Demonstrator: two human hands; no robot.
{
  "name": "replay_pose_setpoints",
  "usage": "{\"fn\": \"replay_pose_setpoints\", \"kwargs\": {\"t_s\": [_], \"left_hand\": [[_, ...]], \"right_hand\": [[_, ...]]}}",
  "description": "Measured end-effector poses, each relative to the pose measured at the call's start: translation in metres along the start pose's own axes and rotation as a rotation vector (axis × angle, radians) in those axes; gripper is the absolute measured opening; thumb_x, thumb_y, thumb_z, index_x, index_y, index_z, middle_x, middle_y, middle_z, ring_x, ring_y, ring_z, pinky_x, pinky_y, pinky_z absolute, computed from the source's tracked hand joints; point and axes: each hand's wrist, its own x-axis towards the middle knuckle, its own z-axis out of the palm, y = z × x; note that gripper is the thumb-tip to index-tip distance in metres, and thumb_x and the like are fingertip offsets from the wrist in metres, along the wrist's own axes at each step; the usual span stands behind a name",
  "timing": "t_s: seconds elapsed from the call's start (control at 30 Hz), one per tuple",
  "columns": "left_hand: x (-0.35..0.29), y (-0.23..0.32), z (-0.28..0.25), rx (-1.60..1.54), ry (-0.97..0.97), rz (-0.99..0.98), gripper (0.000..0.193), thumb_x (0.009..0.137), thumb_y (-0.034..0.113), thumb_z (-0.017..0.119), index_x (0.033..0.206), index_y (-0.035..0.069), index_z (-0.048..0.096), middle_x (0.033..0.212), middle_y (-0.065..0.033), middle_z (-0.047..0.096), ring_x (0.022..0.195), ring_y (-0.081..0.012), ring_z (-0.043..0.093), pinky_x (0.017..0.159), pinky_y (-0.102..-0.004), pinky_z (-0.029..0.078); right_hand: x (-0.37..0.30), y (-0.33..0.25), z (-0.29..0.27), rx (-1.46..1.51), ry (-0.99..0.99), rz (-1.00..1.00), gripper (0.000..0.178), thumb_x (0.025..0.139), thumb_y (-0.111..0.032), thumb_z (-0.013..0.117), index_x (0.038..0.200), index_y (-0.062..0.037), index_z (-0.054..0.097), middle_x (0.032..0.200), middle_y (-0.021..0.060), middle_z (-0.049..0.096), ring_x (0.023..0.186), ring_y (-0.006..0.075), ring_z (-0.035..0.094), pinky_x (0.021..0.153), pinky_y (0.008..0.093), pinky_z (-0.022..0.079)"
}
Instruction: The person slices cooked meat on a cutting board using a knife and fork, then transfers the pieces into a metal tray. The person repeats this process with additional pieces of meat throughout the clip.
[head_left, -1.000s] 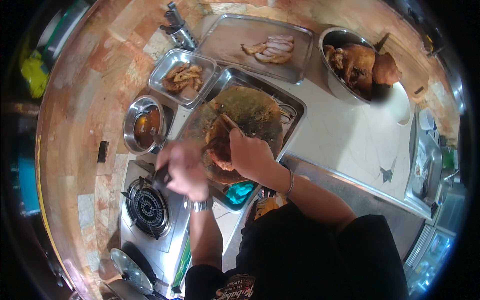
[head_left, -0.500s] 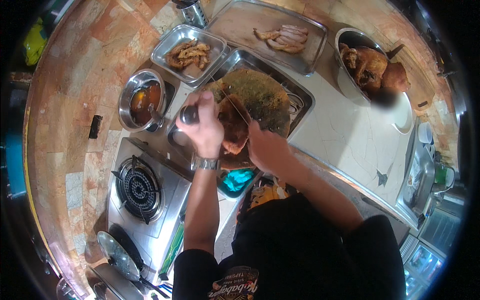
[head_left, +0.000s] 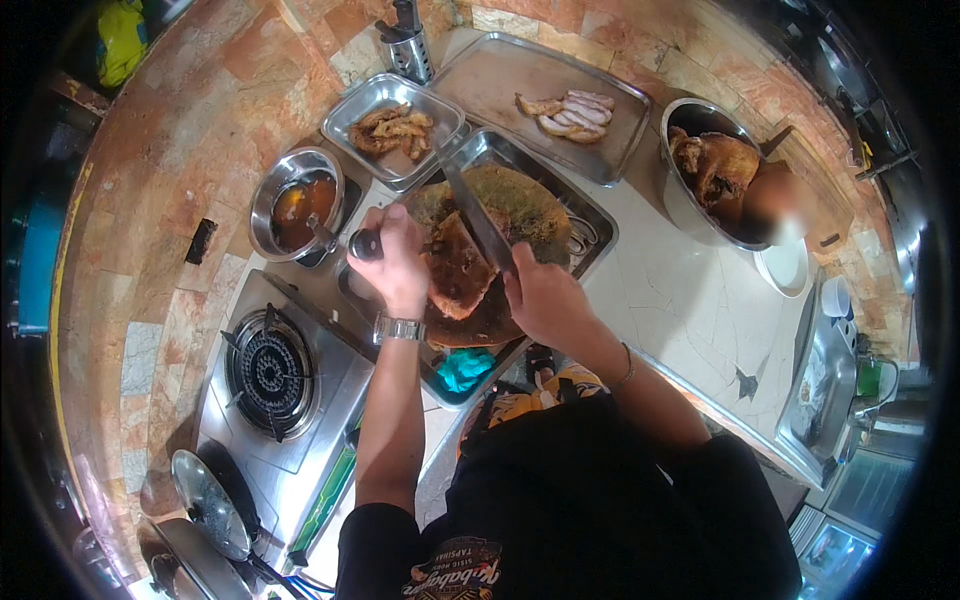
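A browned slab of roasted meat (head_left: pixel 458 275) lies on the round wooden chopping board (head_left: pixel 535 200), which rests in a metal tray (head_left: pixel 605 232). My right hand (head_left: pixel 548 300) is closed round the handle of a long knife (head_left: pixel 474 212); its blade points away from me and passes over the meat's right side. At the meat's left edge, my left hand (head_left: pixel 402 258) is closed round a tool with a dark, rounded handle (head_left: pixel 366 244). The tool's working end is mostly hidden by the hand and too unclear to name.
A gas burner (head_left: pixel 268 370) stands at the left, below a bowl of reddish liquid (head_left: pixel 300 212). Behind the board are a pan of fried strips (head_left: pixel 392 132) and a tray (head_left: pixel 480 75) with sliced meat (head_left: pixel 580 115). A pot (head_left: pixel 680 195) of roasted meat stands at the right.
The knife's blade has tilted from edge-on to showing its broad side. My right hand has shifted slightly right and lower. The whole view has also shifted a little.
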Motion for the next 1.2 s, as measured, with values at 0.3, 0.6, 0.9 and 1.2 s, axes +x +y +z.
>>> {"fn": "replay_pose_setpoints", "kwargs": {"t_s": [0.3,0.6,0.9,1.2], "left_hand": [[-0.006,-0.003,0.005,0.051,-0.026,-0.008,0.021,0.092,0.009,0.065,0.075,0.003,0.054,0.064,0.0039,0.045,0.054,-0.0056,0.039,0.046,-0.0236,0.03],[0.003,0.007,-0.008,-0.08,0.051,0.009,0.032,0.091,0.009,0.063,0.071,0.011,0.038,0.06,0.0041,0.039,0.05,-0.0059,0.034,0.045,-0.0254,0.027],[-0.011,-0.001,0.004,0.113,-0.006,0.023,0.029,0.091,0.011,0.065,0.069,0.004,0.049,0.061,0.0027,0.044,0.052,-0.0061,0.039,0.046,-0.0249,0.027],[-0.013,-0.005,0.009,0.261,-0.112,0.086,0.032,0.089,0.003,0.059,0.067,0.008,0.036,0.061,0.0017,0.039,0.053,-0.0066,0.034,0.047,-0.0252,0.027]], "right_hand": [[-0.016,-0.016,0.0,-0.044,-0.246,0.18,0.021,0.096,-0.019,0.051,0.105,-0.0022,0.041,0.07,0.0285,0.062,0.069,0.0494,0.063,0.064,0.0612,0.05],[-0.032,0.01,-0.023,-0.062,-0.129,0.112,0.024,0.096,-0.021,0.053,0.108,-0.0041,0.041,0.073,0.0248,0.065,0.067,0.0476,0.065,0.062,0.0568,0.052],[-0.037,-0.022,-0.006,-0.061,-0.163,0.035,0.019,0.096,-0.017,0.051,0.105,-0.0026,0.043,0.07,0.0214,0.066,0.065,0.0423,0.068,0.061,0.0522,0.056],[0.002,-0.037,0.013,-0.041,-0.161,0.08,0.02,0.091,-0.013,0.054,0.104,-0.0028,0.042,0.071,0.0239,0.065,0.07,0.045,0.067,0.065,0.0545,0.055]]}}
